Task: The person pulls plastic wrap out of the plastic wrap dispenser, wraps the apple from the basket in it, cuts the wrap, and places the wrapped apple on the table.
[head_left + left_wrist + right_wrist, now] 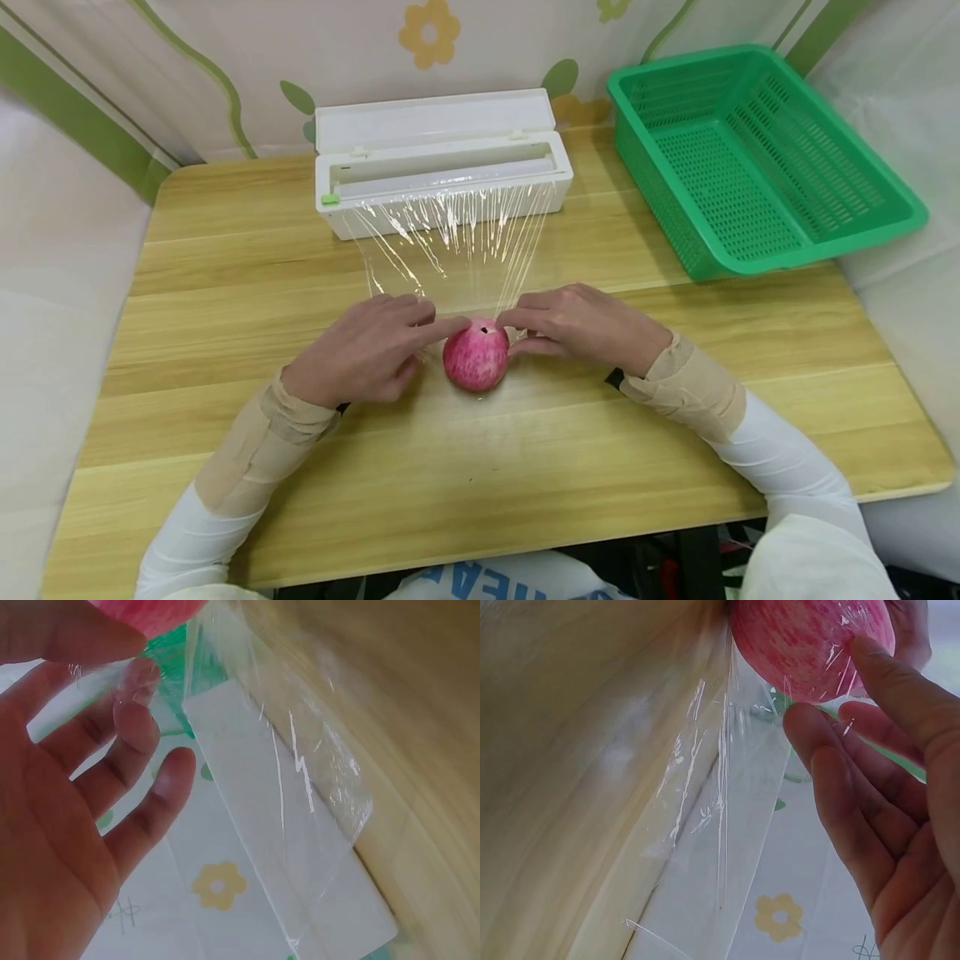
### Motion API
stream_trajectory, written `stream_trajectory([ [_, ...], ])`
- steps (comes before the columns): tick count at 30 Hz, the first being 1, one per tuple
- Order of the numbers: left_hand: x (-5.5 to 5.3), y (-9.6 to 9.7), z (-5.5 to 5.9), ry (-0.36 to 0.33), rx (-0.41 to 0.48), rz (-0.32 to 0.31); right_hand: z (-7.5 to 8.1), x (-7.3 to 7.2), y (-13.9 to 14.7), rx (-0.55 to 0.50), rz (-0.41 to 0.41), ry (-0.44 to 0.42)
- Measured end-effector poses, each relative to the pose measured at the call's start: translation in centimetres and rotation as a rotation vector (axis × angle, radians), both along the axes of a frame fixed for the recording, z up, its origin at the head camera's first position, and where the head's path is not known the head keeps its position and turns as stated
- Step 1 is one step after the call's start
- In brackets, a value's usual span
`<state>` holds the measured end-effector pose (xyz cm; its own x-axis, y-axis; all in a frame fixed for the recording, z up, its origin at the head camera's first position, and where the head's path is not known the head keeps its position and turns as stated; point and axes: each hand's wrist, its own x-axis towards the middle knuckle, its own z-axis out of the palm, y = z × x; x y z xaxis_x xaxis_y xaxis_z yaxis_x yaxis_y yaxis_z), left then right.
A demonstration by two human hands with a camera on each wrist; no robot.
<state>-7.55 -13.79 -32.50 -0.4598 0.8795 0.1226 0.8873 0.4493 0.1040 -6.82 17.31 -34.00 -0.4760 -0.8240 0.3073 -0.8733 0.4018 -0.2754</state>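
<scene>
A pink-red streaked apple [476, 360] sits on the table under the two hands, its dark stem hollow upward. Clear cling film [450, 242] stretches in shiny creases from a white dispenser box [444, 218] toward it. My left hand [367, 346] reaches in from the left, a straight finger touching the apple's upper left; in the left wrist view film lies over a fingertip [142, 675]. From the right, my right hand [585, 329] presses extended fingers and thumb against the apple's side. Film glints over the apple [810, 645] in the right wrist view.
The dispenser's lid [435, 121] stands raised at the back, with a film roll [446, 179] inside. A green slide cutter [330, 199] shows at its left end. A green plastic basket [712, 258] stands at the back right of the wooden table [225, 275].
</scene>
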Motion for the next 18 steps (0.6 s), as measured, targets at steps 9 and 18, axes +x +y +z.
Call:
stream_trajectory([
  [9, 0.03, -0.32, 0.39, 0.013, -0.033, 0.001, 0.19, -0.18, 0.07, 0.029, 0.022, 0.091],
  [18, 0.07, -0.91, 0.89, -0.106, -0.039, -0.001, -0.07, -0.63, 0.32, -0.001, 0.07, 0.168],
])
